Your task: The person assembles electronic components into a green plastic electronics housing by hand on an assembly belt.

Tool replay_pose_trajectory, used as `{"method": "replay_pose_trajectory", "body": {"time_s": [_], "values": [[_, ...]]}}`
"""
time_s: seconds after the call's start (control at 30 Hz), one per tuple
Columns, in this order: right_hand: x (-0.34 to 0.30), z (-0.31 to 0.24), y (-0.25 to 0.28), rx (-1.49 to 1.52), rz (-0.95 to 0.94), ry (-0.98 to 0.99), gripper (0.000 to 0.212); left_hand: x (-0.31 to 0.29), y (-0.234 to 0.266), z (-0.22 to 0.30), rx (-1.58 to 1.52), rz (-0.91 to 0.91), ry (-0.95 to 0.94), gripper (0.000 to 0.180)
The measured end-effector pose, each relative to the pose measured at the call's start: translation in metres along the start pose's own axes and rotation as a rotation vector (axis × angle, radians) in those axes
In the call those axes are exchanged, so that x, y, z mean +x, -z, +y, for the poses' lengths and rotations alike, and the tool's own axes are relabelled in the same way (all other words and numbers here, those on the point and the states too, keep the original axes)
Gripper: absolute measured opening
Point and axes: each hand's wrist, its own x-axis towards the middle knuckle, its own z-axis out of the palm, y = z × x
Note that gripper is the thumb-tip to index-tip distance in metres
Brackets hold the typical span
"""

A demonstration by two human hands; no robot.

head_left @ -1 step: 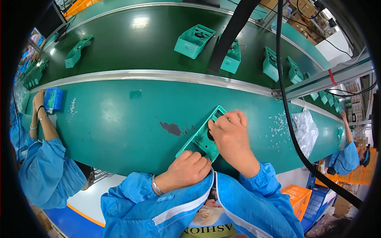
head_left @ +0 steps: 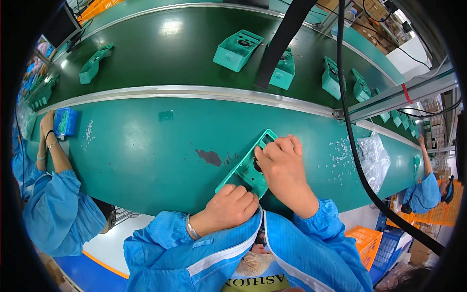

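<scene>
Green, the shell (head_left: 248, 174) is lying at one o'clock from the left hand (head_left: 230, 208), whose curled fingers are clamping its end, while the right hand (head_left: 283, 168), its grip unclear, is partly covering a black part (head_left: 257, 166), seemingly seated but unfinished.

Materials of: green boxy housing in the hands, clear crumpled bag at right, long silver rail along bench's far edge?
Green boxy housing: likely moulded plastic, satin; uniform colour, thin rim.
Clear crumpled bag: probably plastic film, glossy; see-through, wrinkle highlights.
Long silver rail: looks like metal, dull sheen; grey, soft highlights, alloy unclear.
</scene>
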Motion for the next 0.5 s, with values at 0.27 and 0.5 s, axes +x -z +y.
{"method": "replay_pose_trajectory", "body": {"time_s": [0.27,0.5], "values": [[-0.012,0.029,0.007,0.325,0.014,-0.122,0.026,-0.004,0.001,0.001,-0.041,-0.039,0.021,0.015],[-0.024,0.03,0.006,0.26,0.079,-0.136,0.03,-0.003,0.002,0.003,-0.037,-0.076,0.02,0.018]]}}
